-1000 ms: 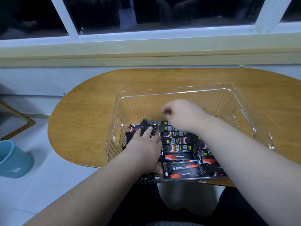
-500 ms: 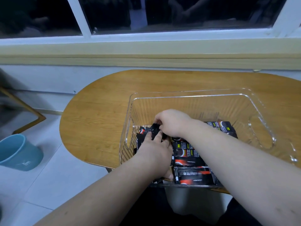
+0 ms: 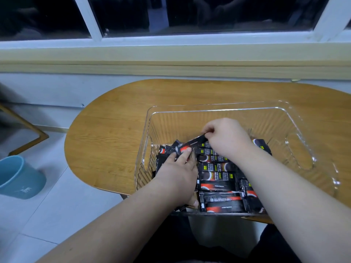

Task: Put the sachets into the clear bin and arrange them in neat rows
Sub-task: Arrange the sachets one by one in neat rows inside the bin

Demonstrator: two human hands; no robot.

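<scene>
Change: up it comes! The right hand, down in the heap half a second ago, now lifts one black-and-red stick sachet by its far end, tilted above the loose heap of sachets by the left wall of the clear plastic bin.
Meaning: one piece is singled out, probably bound for the neat row of sachets that runs from the bin's near wall up its middle. The heap is not yet sorted, so I'd call the arranging partway done.
Right hand: knuckles up, fingers curled, thumb and forefinger pinching the sachet's upper end over the row's far end.
Left hand: the left hand lies flat on the heap, fingers straight, one tip touching the sachet's lower red end; it grips nothing I can see.
Bin: it sits at the near edge of the oval wooden tabletop, every sachet inside it.
</scene>
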